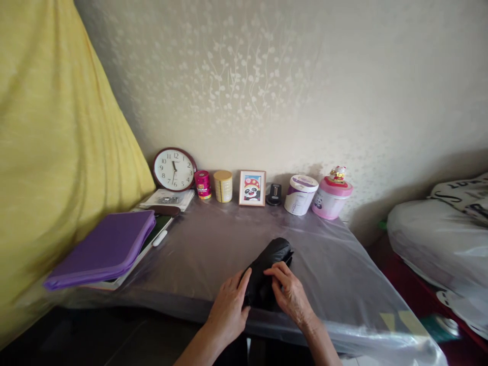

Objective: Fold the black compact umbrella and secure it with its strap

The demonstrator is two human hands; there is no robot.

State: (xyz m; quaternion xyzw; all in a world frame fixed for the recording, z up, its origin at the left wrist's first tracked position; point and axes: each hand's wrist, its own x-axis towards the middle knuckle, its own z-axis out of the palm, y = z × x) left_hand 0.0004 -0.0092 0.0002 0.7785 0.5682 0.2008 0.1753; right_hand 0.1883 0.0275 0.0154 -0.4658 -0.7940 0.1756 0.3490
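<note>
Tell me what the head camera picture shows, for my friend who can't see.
The left hand and right hand hold a black folded bundle at the near edge of a table covered in clear plastic. Against the wall stand a round clock, tins and a framed panda picture; a purple folder lies at the left.

Only the person's forearms and hands show, low in the view between 5 and 7 o'clock, and both forearms are bare from the wrist to the picture's lower edge. The left hand (229, 310) has a broad, smooth back with rounded knuckles. The right hand (292, 295) looks leaner, with tendons and knuckles standing out, and its fingers (276, 269) are slim.
</note>
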